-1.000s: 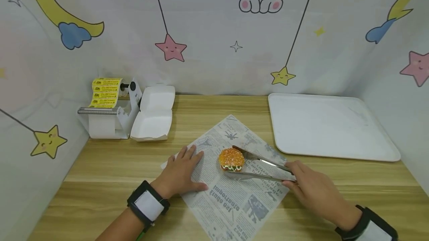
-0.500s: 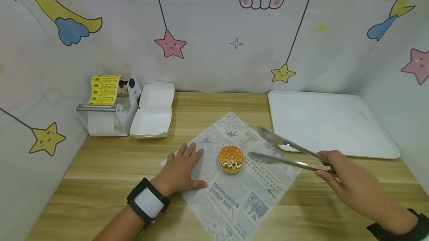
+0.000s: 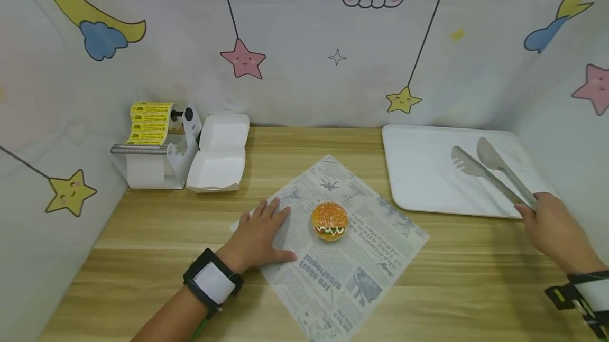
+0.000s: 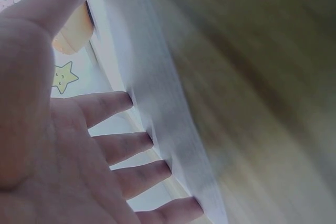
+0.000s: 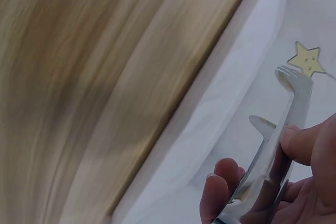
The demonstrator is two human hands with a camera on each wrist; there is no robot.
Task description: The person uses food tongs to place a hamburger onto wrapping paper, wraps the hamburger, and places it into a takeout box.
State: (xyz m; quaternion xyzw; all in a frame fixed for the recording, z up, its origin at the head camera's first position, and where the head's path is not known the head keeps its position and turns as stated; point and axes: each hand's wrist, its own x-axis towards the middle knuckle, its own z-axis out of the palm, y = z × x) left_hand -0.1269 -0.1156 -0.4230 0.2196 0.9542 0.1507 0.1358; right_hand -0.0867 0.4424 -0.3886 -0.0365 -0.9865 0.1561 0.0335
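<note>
A small sesame-bun burger rests near the middle of a newspaper-print sheet of paper. My left hand lies on the sheet's left corner, fingers spread, to the left of the burger. In the left wrist view its fingertips press the paper edge. Metal tongs are in my right hand, gripped between thumb and fingers. Their two arms stand apart with nothing between them, over the white tray. Whether the tongs touch the tray I cannot tell. The right wrist view shows the tongs in the curled fingers.
At the back left stands a label dispenser with a yellow roll. Beside it an opened white takeaway box sits on the wooden table. A patterned cloth wall closes off the back and sides.
The tongs have let go of the burger, which stays on the paper. My right hand has carried them right to the tray. My left hand has stayed on the sheet.
</note>
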